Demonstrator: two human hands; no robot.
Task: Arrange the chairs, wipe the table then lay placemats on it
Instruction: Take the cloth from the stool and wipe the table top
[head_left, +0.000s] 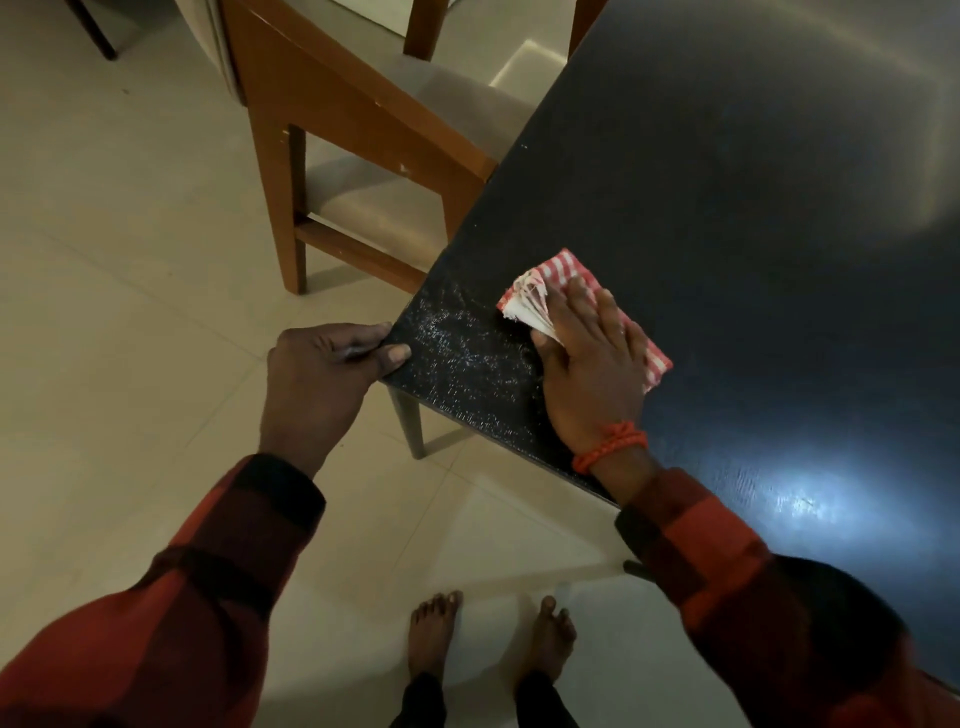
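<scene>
While left hand grips corner, right hand presses cloth flat.

table: dark glossy grained top | cloth: checked woven fabric | chair: varnished wood

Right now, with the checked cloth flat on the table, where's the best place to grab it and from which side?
Pinch the frayed white edge of the checked cloth, coming in from the table corner side. That layered end is uncovered and looks slightly raised, while the right hand presses flat over the rest. The left hand grips the corner close by.
</scene>
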